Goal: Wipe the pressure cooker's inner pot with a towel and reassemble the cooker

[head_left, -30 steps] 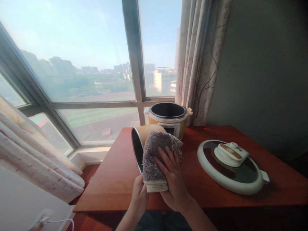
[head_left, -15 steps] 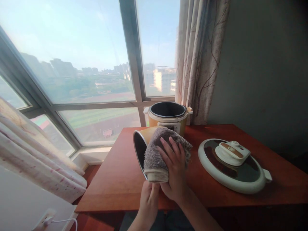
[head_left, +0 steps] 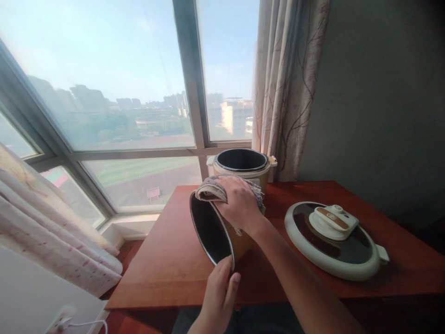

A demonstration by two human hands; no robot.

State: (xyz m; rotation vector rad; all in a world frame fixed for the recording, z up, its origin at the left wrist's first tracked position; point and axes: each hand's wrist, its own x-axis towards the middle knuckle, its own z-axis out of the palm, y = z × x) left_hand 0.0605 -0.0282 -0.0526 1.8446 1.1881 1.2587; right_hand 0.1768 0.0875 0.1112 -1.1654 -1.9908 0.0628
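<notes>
The inner pot [head_left: 217,229] lies tipped on its side at the near middle of the red-brown table [head_left: 167,260], its dark mouth turned toward the left and a little toward the camera, its tan outer wall running away to the right under the forearm. The left hand [head_left: 219,290] steadies it from below, thumb and fingers [head_left: 232,284] pinched on the lowest stretch of the metal rim, so the pot rests between that grip and the tabletop. The right hand [head_left: 238,204] lies over the top of the pot with fingers curled down around a grey towel [head_left: 210,190], pressing the bunched cloth onto the upper rim; the towel's folded edge sticks out just left of the knuckles and a fringe of it shows beyond the wrist side. Directly behind those fingers, almost touching the towel in this view, stands the cooker base [head_left: 242,168], open and upright at the table's far edge. To the right of the right forearm, well apart from the pot, the cooker lid [head_left: 333,241] lies flat, handle up. Behind the base hang a patterned curtain [head_left: 285,93] and the window [head_left: 104,93]; a second curtain [head_left: 52,232] drapes at lower left.
</notes>
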